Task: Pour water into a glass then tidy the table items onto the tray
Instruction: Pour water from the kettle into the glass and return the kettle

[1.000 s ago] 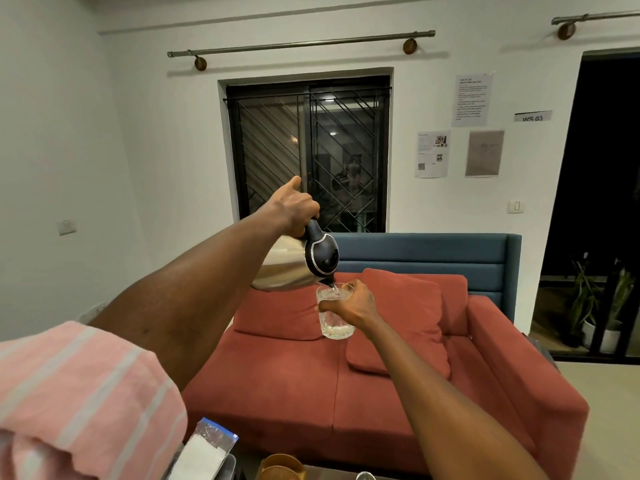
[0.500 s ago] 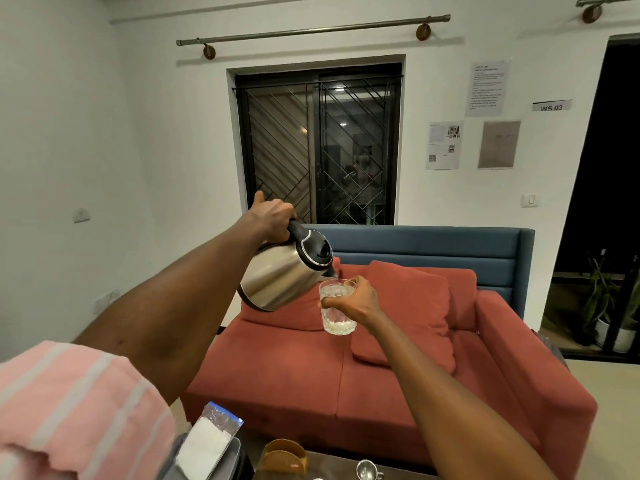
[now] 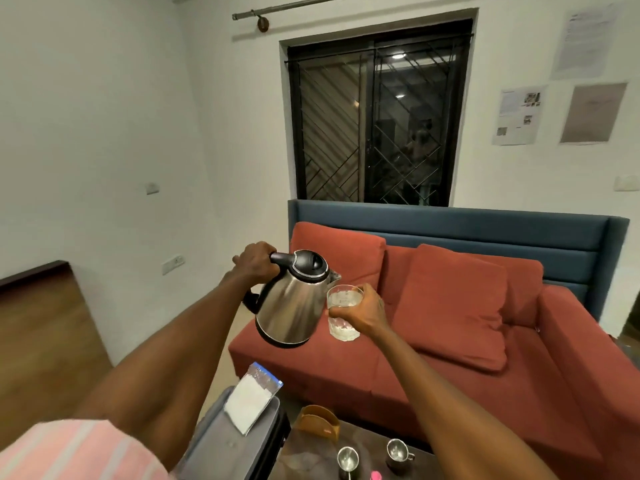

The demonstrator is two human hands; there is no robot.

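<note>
My left hand grips the black handle of a steel kettle held in the air, nearly upright, its spout beside the rim of the glass. My right hand holds a clear glass partly filled with water, close to the kettle's right side. Below, on the dark table, stand two small steel cups and a tan holder. No tray can be made out.
A red sofa with a blue back fills the space behind my hands. A grey case with a white packet on it stands left of the table. A small pink thing shows at the bottom edge.
The kettle has tipped back from pouring to nearly upright. Both hands have come lower, and my view has swung down and left, bringing the table into sight.
</note>
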